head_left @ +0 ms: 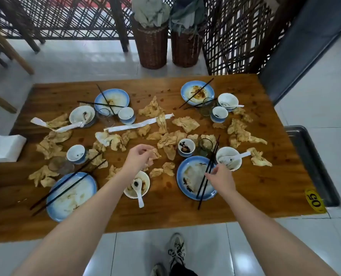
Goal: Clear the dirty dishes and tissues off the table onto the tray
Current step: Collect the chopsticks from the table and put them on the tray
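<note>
Clearing looks barely started: your left hand (139, 159) pinches a crumpled tissue (155, 155) mid-worktop (255, 186), and your right hand (220, 177) pinches chopsticks (213, 155) lying across the blue plate (187, 174). Next, carry both to the tray (315, 170) on your right.

Blue-rimmed white plates (195, 177), black chopsticks (207, 176), tan tissues (185, 124), brown table (265, 186)

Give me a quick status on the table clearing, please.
Left hand pinching crumpled tan tissue. Right hand pinching black chopsticks. Grey metal tray at far right.
</note>
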Demonstrator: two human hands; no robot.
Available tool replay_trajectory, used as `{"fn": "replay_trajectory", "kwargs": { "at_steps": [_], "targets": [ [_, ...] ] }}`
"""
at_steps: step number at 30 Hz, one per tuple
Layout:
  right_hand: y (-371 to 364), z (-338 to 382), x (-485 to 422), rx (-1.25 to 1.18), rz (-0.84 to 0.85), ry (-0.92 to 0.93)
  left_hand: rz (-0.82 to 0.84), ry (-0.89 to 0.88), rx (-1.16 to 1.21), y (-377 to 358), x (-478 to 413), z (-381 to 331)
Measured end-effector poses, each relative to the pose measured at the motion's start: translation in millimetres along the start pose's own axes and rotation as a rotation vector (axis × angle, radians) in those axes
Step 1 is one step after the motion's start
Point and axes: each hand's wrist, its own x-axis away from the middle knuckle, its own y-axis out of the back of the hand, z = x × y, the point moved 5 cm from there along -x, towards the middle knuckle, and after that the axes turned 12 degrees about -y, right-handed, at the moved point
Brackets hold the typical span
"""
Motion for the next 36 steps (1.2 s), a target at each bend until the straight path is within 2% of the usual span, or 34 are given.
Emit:
{"fn": "replay_trajectory", "kwargs": {
  "at_steps": [5,10,17,22,27,30,36],
  "targets": [
    [-17,2,-13,0.042,0.008,-0.088,-0.061,0.021,0.031,13,-8,9],
    [-23,11,-19,0.018,-0.022,-0.068,-0.133,0.032,0.004,33,-12,19],
    [-2,25,-11,-0.234,-0.078,-0.031,-0.176,0.034,0.020,50,-5,23],
    [19,44,2,-0.454,-0.148,0.070,-0.226,0.040,0.051,65,12,29],
    [10,97,23,-0.502,-0.027,0.207,-0.320,0.089,0.068,94,36,46],
    [-10,135,42,-0.457,0.079,0.287,-0.379,0.107,0.034,121,54,57],
    [-60,181,73,-0.358,0.179,0.378,-0.486,0.179,0.012,177,84,94]
  ]
}}
